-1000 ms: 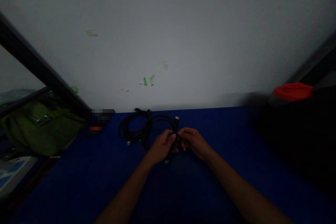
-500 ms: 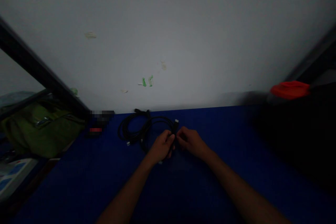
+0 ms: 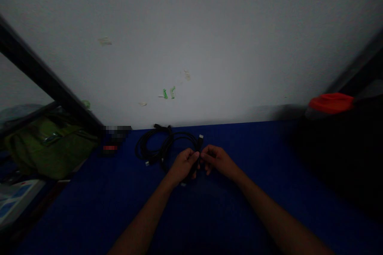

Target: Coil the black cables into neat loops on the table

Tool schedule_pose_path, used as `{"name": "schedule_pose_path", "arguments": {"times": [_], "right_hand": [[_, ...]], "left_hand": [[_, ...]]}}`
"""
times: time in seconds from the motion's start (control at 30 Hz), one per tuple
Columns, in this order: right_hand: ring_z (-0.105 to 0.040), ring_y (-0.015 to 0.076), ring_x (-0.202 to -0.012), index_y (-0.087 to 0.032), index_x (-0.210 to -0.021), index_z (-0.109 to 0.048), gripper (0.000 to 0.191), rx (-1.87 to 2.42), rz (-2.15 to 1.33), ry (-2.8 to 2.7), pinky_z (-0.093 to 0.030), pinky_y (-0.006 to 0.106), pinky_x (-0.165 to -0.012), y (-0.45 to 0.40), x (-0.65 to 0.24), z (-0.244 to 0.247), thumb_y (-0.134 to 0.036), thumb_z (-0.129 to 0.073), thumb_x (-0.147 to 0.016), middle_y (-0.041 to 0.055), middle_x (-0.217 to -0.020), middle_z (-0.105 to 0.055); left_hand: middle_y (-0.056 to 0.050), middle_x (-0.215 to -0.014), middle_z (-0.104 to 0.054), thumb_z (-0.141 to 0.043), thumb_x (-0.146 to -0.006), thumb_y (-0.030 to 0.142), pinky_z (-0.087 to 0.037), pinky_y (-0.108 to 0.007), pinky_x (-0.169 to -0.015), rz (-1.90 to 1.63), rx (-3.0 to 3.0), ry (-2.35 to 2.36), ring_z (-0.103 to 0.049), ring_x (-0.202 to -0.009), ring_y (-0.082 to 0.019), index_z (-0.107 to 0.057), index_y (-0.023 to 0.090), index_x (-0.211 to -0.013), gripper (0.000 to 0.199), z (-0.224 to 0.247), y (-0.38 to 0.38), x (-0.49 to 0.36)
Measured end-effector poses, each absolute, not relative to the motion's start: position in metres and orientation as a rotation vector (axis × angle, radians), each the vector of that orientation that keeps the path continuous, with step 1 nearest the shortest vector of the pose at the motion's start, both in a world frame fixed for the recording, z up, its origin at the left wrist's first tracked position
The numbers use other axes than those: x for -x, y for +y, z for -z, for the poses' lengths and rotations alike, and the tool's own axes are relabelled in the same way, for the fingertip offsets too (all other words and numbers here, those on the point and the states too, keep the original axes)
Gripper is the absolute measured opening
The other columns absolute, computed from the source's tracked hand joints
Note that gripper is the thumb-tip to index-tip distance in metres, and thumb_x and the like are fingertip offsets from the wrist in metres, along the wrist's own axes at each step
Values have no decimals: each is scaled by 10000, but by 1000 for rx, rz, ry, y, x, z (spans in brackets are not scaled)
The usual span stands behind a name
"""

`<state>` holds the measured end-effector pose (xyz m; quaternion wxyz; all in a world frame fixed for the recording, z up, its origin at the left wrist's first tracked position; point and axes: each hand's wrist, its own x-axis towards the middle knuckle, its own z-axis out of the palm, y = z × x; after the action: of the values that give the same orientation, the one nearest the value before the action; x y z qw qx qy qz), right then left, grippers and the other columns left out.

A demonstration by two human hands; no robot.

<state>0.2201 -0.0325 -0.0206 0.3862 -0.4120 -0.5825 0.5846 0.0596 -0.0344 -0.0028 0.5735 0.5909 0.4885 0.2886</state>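
A loosely coiled black cable (image 3: 155, 147) lies on the blue tabletop (image 3: 227, 215) near the wall, with a metal-tipped plug (image 3: 201, 137) standing up at its right side. Another plug (image 3: 147, 163) rests at the coil's lower left. My left hand (image 3: 183, 166) is closed around a stretch of the cable. My right hand (image 3: 217, 160) meets it from the right, its fingertips pressed on the same stretch. A third cable end (image 3: 183, 184) pokes out below my left hand.
A white wall with tape marks rises behind the table. To the left are an olive green bag (image 3: 49, 147) and a censored dark object (image 3: 115, 133). A red item (image 3: 330, 103) sits on a dark mass (image 3: 338, 155) at right.
Both hands stay on the cable with only small shifts of the fingers. The view has moved slightly, and the coil keeps nearly the same shape.
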Motion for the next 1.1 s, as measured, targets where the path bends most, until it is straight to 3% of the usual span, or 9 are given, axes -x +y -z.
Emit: {"name": "schedule_pose_path", "arguments": {"times": [0.27, 0.43, 0.53, 0.7, 0.93, 1.1], "right_hand": [[-524, 111, -616, -175, -765, -577, 149, 1129, -774, -1936, -418, 226, -555, -35, -226, 9, -291, -507, -827, 14, -711, -569], [-474, 75, -431, -171, -737, -521, 216, 1100, -1248, -1609, -394, 206, -418, -34, -222, 13, -379, -546, -787, -31, -618, -531], [-446, 67, -396, -171, -710, -509, 249, 964, -1504, -1311, -407, 204, -386, -35, -220, 10, -396, -613, -728, -54, -565, -498], [-400, 58, -396, -175, -682, -510, 215, 789, -1605, -1048, -399, 187, -370, -34, -228, -1, -343, -639, -720, -66, -520, -458], [-427, 50, -436, -154, -679, -567, 162, 910, -1590, -1693, -365, 167, -418, -33, -248, -6, -294, -646, -701, -54, -557, -504], [-514, 82, -540, -136, -680, -620, 33, 986, -1477, -2275, -392, 184, -517, -39, -241, -4, -121, -602, -657, -29, -606, -577]], "left_hand": [[27, -548, -572, -485, -761, 552, -322, -159, -304, -685, -1365, 1158, -495, -330, -81, -409, 180, -705, 383, 9, -33, -58], [23, -589, -565, -480, -765, 554, -337, -160, -321, -659, -1367, 1100, -487, -341, -69, -440, 171, -774, 385, 7, -32, -58], [36, -614, -541, -570, -731, 489, -347, -162, -349, -597, -1432, 1029, -465, -364, -53, -481, 162, -837, 355, 5, -33, -57], [49, -588, -491, -581, -735, 421, -342, -169, -380, -495, -1628, 1061, -437, -391, -53, -516, 156, -803, 282, 9, -34, -55], [13, -579, -543, -391, -851, 444, -345, -214, -443, -597, -1864, 1292, -519, -445, -125, -475, 186, -854, 272, 5, -38, -55], [-26, -596, -539, -365, -871, 437, -329, -258, -544, -720, -2002, 1595, -564, -584, -197, -487, 192, -809, 281, -15, -41, -52]]}}
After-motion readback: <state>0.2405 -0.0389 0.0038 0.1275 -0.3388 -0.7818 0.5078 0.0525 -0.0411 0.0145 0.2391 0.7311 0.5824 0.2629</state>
